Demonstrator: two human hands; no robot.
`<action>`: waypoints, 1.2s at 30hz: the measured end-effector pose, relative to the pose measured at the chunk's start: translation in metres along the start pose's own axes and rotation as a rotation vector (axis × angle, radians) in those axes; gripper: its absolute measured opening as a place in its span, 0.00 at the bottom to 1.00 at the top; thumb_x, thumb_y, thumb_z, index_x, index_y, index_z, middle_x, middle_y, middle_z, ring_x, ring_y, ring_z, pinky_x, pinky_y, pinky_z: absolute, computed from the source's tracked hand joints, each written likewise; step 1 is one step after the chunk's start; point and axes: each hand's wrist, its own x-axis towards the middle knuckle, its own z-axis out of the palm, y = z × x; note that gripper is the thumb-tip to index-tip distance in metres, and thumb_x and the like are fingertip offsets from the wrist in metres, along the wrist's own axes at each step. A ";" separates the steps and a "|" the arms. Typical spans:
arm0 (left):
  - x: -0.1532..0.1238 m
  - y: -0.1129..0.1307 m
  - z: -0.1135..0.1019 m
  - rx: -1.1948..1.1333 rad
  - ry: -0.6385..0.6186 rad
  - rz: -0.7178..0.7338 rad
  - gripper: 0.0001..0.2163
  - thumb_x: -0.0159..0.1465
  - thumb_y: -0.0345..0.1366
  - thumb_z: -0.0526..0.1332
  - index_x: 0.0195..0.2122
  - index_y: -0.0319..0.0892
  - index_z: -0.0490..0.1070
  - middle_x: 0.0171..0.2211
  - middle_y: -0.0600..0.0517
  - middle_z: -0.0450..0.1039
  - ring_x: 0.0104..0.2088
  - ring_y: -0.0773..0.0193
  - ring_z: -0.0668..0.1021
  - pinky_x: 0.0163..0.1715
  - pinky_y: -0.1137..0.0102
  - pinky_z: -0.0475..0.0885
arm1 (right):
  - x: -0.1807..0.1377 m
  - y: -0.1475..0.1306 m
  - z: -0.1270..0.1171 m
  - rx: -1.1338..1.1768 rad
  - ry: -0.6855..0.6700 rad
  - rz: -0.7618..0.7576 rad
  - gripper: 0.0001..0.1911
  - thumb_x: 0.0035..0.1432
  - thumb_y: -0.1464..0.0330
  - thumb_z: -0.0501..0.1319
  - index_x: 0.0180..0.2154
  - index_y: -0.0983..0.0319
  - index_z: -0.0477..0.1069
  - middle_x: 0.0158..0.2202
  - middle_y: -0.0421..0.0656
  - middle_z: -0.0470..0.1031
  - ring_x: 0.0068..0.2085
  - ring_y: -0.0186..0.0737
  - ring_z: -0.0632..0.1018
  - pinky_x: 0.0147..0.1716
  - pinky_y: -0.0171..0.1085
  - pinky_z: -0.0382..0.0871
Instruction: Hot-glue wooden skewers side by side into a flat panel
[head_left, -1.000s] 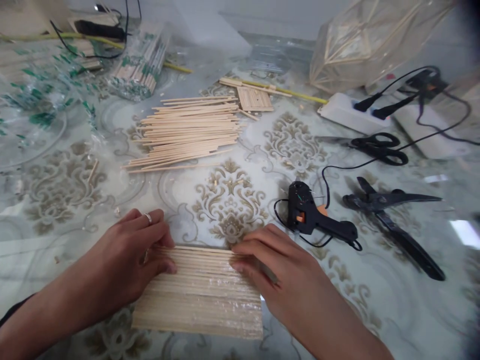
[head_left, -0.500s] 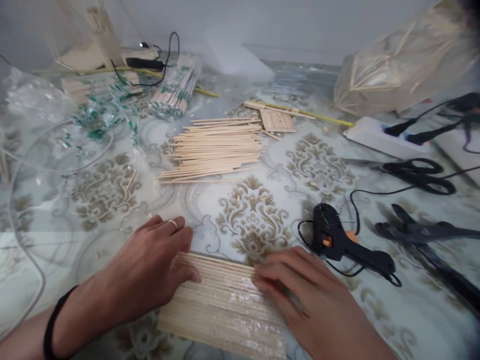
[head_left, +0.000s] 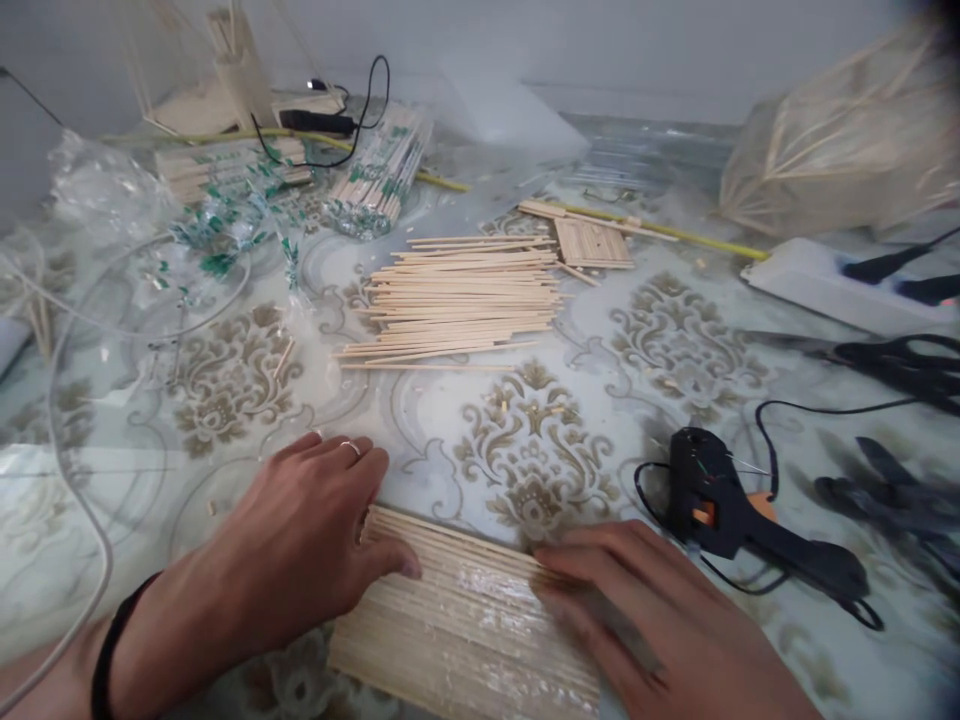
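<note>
Stick panel [head_left: 465,630] lies between the hands. Left hand [head_left: 300,540] clamps its left end, thumb on top, fingers at far edge. Right hand [head_left: 652,620] pinches far edge near right end; thumb blurred. Glue gun [head_left: 705,485] right of right hand. Loose sticks [head_left: 465,300] beyond both hands.

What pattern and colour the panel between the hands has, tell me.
The panel has straight, parallel stripes in pale tan, best seen in the head view.
</note>
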 end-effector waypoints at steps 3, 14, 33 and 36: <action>0.000 -0.006 -0.003 -0.028 -0.013 -0.047 0.16 0.60 0.47 0.71 0.29 0.44 0.68 0.29 0.52 0.74 0.32 0.57 0.76 0.32 0.64 0.62 | 0.003 -0.002 -0.001 -0.011 0.059 -0.004 0.11 0.71 0.69 0.54 0.38 0.55 0.75 0.35 0.41 0.81 0.35 0.45 0.83 0.36 0.45 0.79; -0.002 -0.013 0.000 -0.185 0.104 0.026 0.02 0.67 0.36 0.63 0.38 0.45 0.75 0.35 0.54 0.76 0.33 0.63 0.79 0.34 0.66 0.69 | 0.004 -0.005 0.000 -0.047 0.066 -0.017 0.14 0.73 0.68 0.51 0.39 0.56 0.75 0.35 0.42 0.81 0.35 0.45 0.83 0.32 0.43 0.81; 0.000 0.003 0.027 -0.300 0.174 0.441 0.14 0.70 0.31 0.64 0.55 0.48 0.69 0.48 0.54 0.76 0.47 0.61 0.76 0.51 0.61 0.67 | -0.003 -0.007 0.003 0.034 -0.061 0.036 0.16 0.73 0.73 0.51 0.51 0.55 0.75 0.43 0.43 0.79 0.43 0.43 0.81 0.43 0.42 0.80; 0.001 0.003 0.027 -0.289 0.182 0.440 0.12 0.69 0.33 0.65 0.53 0.47 0.71 0.47 0.54 0.76 0.47 0.61 0.76 0.51 0.61 0.67 | -0.002 -0.008 0.001 0.070 -0.075 0.086 0.15 0.72 0.73 0.51 0.48 0.55 0.75 0.42 0.43 0.79 0.42 0.43 0.81 0.41 0.41 0.80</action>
